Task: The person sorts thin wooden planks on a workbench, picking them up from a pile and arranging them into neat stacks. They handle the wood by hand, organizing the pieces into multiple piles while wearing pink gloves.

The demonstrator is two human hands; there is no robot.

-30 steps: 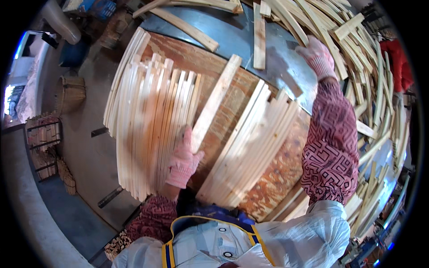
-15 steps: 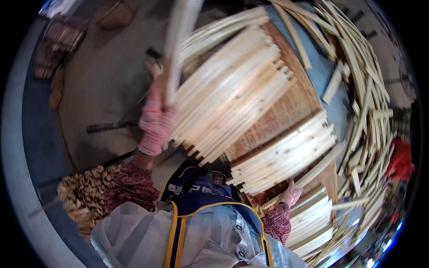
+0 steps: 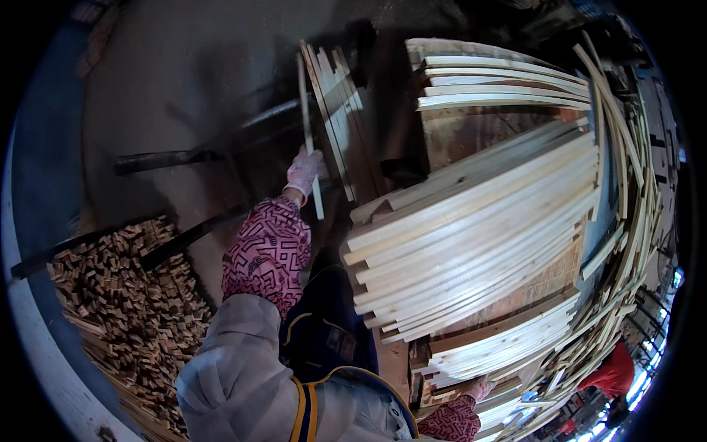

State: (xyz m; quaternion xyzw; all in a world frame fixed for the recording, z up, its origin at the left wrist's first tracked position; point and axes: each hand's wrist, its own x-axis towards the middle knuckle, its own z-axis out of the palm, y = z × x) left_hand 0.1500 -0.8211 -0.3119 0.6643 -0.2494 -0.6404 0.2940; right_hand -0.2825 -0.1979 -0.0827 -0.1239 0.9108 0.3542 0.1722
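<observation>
My left hand, in a pink-white glove, is closed around a long thin wooden strip near its lower end. Right beside that strip lies a small pile of similar strips at the far left of the bench. My right hand, gloved too, rests with fingers stretched out at the edge of a lower stack of pale strips. Between my arms spreads a large layered stack of pale strips. The far strip's tip stands free of my fingers.
A brown board lies under the stacks, with several strips on its far part. Loose strips heap along the right. On the left sits a big pile of short wood offcuts. A dark metal bar juts out at the left. A person in red is at lower right.
My view has swung left. The left hand has carried the strip lower and away from me, beside the small pile. My right hand stays by the near stack.
</observation>
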